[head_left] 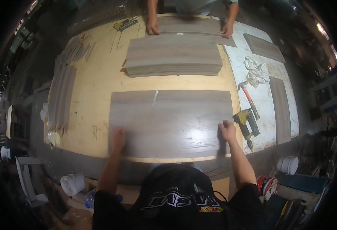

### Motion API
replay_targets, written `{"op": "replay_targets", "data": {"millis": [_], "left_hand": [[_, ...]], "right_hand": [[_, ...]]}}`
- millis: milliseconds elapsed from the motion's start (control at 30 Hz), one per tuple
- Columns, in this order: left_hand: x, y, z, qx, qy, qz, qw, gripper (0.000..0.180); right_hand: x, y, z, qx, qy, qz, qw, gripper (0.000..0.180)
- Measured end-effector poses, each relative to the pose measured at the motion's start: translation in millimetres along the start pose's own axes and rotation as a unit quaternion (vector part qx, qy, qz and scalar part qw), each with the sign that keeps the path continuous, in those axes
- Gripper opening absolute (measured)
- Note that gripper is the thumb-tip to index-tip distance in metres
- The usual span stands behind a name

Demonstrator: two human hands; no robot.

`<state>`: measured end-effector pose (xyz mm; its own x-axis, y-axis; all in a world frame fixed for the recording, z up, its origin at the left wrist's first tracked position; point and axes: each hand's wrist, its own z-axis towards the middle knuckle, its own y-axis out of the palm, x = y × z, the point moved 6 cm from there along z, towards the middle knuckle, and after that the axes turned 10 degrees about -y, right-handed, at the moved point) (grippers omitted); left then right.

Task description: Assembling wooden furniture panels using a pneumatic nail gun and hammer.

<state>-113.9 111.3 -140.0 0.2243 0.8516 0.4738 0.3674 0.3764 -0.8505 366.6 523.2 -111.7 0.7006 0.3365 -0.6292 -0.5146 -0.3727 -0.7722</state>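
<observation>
From the head view I see a large grey wood-grain panel [171, 122] lying flat in the centre of the frame, on the near part of a pale plywood worktable [95, 88]. My left hand [118, 138] rests on the panel's lower left corner area; it looks loosely curled, knuckles down, though blur keeps me from telling how far the fingers are spread. My right hand [227, 130] sits at the panel's right edge, low in the frame's centre-right, fingers bent over or against that edge; I cannot tell whether it truly grips the edge or only presses on it.

Just right of that hand lies a yellow nail gun [246, 122], and above it a hammer [249, 99] with a reddish handle, both on the white-stained right part of the table. A crumpled white rag [256, 71] lies further up.

Above the panel, in the upper centre, sits a stack of similar grey panels [174, 59]. At the top edge another person's two hands [153, 27] press on a long grey board [191, 28]. Thin grey strips [61, 96] lie along the table's left side.
</observation>
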Motion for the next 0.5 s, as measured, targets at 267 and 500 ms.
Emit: {"op": "replay_targets", "data": {"millis": [267,500], "left_hand": [[52,-8,86,-0.099,0.015,-0.042,0.994,0.029],[38,7,119,-0.268,0.020,-0.061,0.961,0.028]], "right_hand": [[-23,-9,80,-0.086,-0.008,-0.032,0.996,0.048],[-22,-7,118,-0.267,-0.025,0.009,0.963,0.045]]}}
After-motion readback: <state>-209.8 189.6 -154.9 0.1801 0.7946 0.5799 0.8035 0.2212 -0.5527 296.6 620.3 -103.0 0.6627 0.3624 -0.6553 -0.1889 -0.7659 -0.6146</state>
